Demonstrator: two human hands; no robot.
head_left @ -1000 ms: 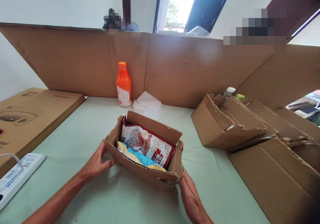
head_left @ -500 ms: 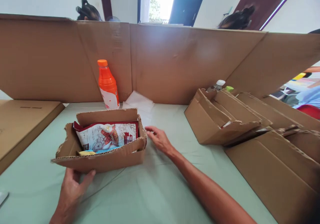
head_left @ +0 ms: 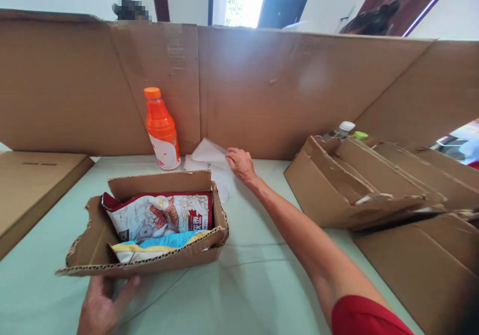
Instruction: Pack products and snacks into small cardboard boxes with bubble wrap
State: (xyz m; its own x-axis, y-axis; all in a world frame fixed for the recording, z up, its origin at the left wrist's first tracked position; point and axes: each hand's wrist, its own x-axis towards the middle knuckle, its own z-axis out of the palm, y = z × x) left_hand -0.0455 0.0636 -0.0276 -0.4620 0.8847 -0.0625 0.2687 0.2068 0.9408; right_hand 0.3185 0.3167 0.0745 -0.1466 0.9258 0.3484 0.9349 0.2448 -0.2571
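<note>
My left hand (head_left: 107, 302) is at the near lower edge of an open cardboard box (head_left: 149, 267), its fingers partly hidden under the box and its thumb in front. Inside the box stand a white and dark-red printed pouch (head_left: 160, 218) and a blue, yellow and white packet (head_left: 157, 245). Farther off, my right hand (head_left: 241, 164) pinches the edge of a thin translucent plastic sheet (head_left: 209, 152), which it lifts slightly. More such sheets lie beneath, behind the box. An orange bottle (head_left: 162, 130) stands upright left of the sheets.
Several cardboard boxes (head_left: 325, 190) crowd the right side, with a white-capped bottle (head_left: 345, 129) and a green cap (head_left: 360, 135) behind. A flat carton (head_left: 41, 175) lies at left. A tall cardboard partition (head_left: 262, 90) spans the back; parts of people's heads show above it.
My right hand has moved from beside the box's right end forward to the sheets and taken one by its edge. The left hand stays at the box, which appears slightly nearer.
</note>
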